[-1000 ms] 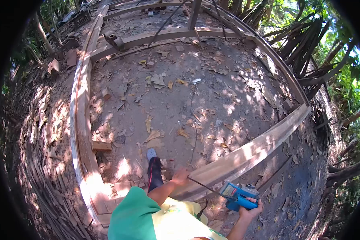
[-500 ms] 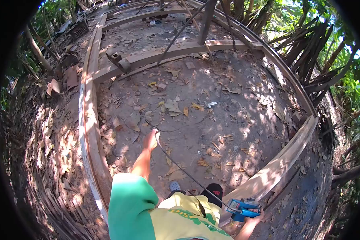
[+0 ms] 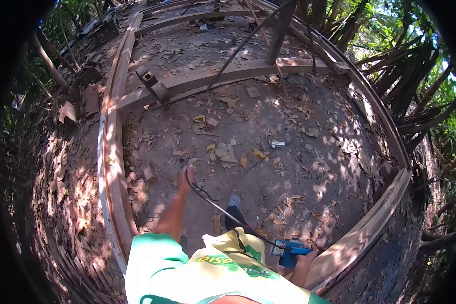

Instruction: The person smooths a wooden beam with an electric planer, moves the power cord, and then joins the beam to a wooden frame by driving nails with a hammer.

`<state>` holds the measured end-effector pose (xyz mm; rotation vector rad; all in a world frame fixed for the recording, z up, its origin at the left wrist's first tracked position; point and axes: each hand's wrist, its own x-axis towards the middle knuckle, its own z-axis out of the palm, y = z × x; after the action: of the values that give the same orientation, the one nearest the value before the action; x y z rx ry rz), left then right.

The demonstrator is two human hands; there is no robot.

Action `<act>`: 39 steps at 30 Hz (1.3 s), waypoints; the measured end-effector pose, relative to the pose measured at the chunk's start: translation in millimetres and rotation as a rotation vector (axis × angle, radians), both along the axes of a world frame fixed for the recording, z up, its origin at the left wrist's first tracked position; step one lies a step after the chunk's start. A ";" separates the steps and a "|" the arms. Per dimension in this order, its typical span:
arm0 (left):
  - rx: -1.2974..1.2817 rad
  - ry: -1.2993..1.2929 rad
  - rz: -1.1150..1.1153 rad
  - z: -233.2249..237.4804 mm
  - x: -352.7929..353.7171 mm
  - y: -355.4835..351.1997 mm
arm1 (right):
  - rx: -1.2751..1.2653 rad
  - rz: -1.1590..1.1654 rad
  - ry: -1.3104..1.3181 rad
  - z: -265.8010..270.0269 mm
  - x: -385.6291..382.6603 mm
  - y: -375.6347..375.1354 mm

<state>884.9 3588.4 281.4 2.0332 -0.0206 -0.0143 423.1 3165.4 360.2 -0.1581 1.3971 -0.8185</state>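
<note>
My left hand (image 3: 185, 176) reaches forward over the dirt ground, gripping a black power cord (image 3: 219, 209). A short loop of it hangs beside the fingers. From there the cord slants down across my front to a blue electric planer (image 3: 289, 251), a boxy corded tool. My right hand (image 3: 306, 257) is wrapped round the planer's handle at my right side. Just beyond the planer lies a thick wooden beam (image 3: 357, 230). One grey shoe (image 3: 233, 201) shows between the cord and the ground ahead of me.
A long beam (image 3: 114, 167) runs along my left, and a crossbeam (image 3: 197, 83) spans ahead with an upright post (image 3: 280, 35) at it. Dry leaves and a small white object (image 3: 277, 144) lie on the dirt. Dark stalks (image 3: 405, 76) lean at the right.
One foot has stepped forward. The planer has moved left and slightly up in view, the left hand a little left. The cord beyond that hand now hangs in a shorter loop.
</note>
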 end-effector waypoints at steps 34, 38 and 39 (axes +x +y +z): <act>0.857 0.564 -0.088 -65.6 490.3 -32.8 | 0.225 1.061 0.174 -151.1 976.7 -231.0; 1.127 1.178 -0.052 -84.1 468.9 -102.2 | -0.068 1.420 0.456 -338.9 1102.1 -261.3; 1.176 1.157 -0.077 -86.4 464.9 -124.2 | -0.145 1.504 0.506 -382.7 1121.8 -270.5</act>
<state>1349.8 3464.2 195.0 2.8191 0.7943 -1.5421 1544.9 2894.9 -22.5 -1.3977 1.2168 0.4292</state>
